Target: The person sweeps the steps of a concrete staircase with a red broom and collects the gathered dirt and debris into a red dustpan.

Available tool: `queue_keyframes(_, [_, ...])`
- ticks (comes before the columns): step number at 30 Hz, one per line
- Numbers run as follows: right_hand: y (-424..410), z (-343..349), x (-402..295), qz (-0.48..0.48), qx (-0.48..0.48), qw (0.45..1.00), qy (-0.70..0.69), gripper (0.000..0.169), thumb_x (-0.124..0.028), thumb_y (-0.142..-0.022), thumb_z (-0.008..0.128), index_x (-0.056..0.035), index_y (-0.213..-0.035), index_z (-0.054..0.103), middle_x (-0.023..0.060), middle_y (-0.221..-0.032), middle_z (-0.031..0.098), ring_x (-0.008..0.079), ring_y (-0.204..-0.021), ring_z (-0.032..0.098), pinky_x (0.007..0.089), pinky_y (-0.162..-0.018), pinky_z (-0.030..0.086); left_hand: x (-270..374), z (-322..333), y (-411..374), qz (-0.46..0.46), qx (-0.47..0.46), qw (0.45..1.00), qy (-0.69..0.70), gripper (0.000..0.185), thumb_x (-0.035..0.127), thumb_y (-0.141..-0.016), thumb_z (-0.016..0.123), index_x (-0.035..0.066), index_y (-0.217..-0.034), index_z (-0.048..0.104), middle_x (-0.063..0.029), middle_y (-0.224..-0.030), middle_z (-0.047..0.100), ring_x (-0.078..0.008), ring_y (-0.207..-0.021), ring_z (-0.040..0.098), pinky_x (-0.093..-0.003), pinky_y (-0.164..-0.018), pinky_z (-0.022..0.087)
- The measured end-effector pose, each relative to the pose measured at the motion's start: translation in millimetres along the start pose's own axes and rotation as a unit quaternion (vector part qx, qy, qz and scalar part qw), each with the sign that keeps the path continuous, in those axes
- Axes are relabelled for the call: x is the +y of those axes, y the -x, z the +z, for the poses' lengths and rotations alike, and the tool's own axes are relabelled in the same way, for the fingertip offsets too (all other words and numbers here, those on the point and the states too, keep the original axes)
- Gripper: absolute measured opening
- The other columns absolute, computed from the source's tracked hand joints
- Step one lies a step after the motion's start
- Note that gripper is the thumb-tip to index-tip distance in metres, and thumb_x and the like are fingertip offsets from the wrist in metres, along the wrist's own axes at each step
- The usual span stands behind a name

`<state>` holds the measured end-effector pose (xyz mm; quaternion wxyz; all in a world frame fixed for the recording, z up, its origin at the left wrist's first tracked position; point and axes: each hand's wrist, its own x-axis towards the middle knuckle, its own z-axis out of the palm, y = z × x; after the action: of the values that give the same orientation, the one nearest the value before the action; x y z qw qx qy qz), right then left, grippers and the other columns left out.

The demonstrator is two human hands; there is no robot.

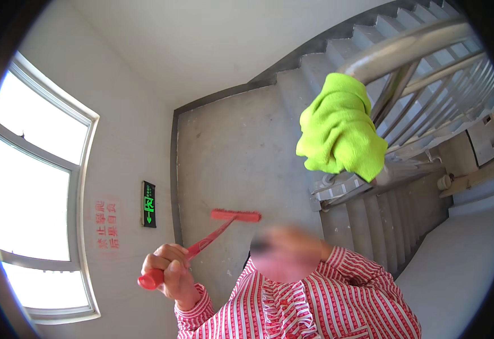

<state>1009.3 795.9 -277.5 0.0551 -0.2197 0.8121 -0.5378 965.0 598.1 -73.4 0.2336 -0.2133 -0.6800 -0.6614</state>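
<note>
My left hand is closed around the upper end of the red handle of a broom, at the left of the view. The handle slants away to a narrow red broom head with bristles, down at the grey landing floor. In front of my chest is my right hand, largely blurred, so its fingers and anything in them cannot be made out. A bright green cloth is draped around the metal handrail at its bend, apart from both hands.
Concrete stairs rise at the top right; other steps descend at the right. The metal railing stands between them. At left are a window, an exit sign and red wall writing. The landing floor has a dark skirting.
</note>
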Motion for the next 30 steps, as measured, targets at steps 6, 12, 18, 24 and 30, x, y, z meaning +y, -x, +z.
queue_keyframes(6, [-46, -7, 17, -0.001, 0.108, 0.993, -0.046, 0.075, -0.017, -0.074, 0.067, -0.0087, -0.136, 0.025, 0.0178, -0.137, 0.03, 0.0336, -0.126, 0.033, 0.0405, -0.101, 0.034, 1, 11, -33, 0.058, -0.116, 0.974, 0.184, 0.024, 0.005, -0.066, 0.059, 0.008, -0.056, 0.037, -0.0033, -0.042, 0.042, -0.0142, -0.035, 0.037, -0.0292, -0.043, 0.043])
queue_keyframes(12, [-117, -24, 73, 0.034, 0.176, 0.984, -0.003, 0.045, -0.015, -0.072, 0.067, -0.0089, -0.112, 0.048, 0.0106, -0.111, 0.052, 0.0295, -0.107, 0.049, 0.0382, -0.091, 0.041, -36, 20, -97, 0.095, -0.31, 0.867, 0.378, 0.027, 0.007, -0.072, 0.061, 0.009, -0.054, 0.04, -0.004, -0.042, 0.044, -0.0136, -0.034, 0.042, -0.0248, -0.039, 0.04])
queue_keyframes(18, [-188, -35, 111, -0.04, 0.466, 0.877, 0.108, 0.014, -0.009, -0.051, 0.066, -0.0056, -0.051, 0.052, 0.0013, -0.046, 0.046, 0.0185, -0.039, 0.047, 0.0285, -0.038, 0.036, -119, 37, -188, 0.088, -0.48, 0.74, 0.463, 0.03, 0.009, -0.075, 0.063, 0.008, -0.054, 0.041, -0.0061, -0.044, 0.048, -0.0164, -0.036, 0.047, -0.0298, -0.043, 0.046])
queue_keyframes(24, [-293, -101, 170, 0.124, 0.369, 0.917, 0.083, 0.013, -0.008, -0.064, 0.062, -0.0049, -0.054, 0.055, 0.0062, -0.048, 0.049, 0.0158, -0.043, 0.05, 0.0283, -0.039, 0.037, -206, 42, -314, -0.025, -0.318, 0.874, 0.365, 0.02, 0.008, -0.07, 0.069, 0.006, -0.062, 0.051, -0.0089, -0.055, 0.058, -0.0216, -0.049, 0.058, -0.0362, -0.053, 0.051])
queue_keyframes(30, [-335, -191, 188, 0.285, 0.395, 0.867, 0.101, 0.014, -0.016, -0.078, 0.064, -0.0031, -0.074, 0.061, 0.0095, -0.066, 0.06, 0.0226, -0.064, 0.059, 0.0315, -0.059, 0.045, -239, 110, -393, -0.142, -0.204, 0.92, 0.304, 0.025, 0.016, -0.081, 0.06, 0.009, -0.064, 0.042, -0.0038, -0.049, 0.047, -0.0178, -0.046, 0.05, -0.0375, -0.059, 0.05])
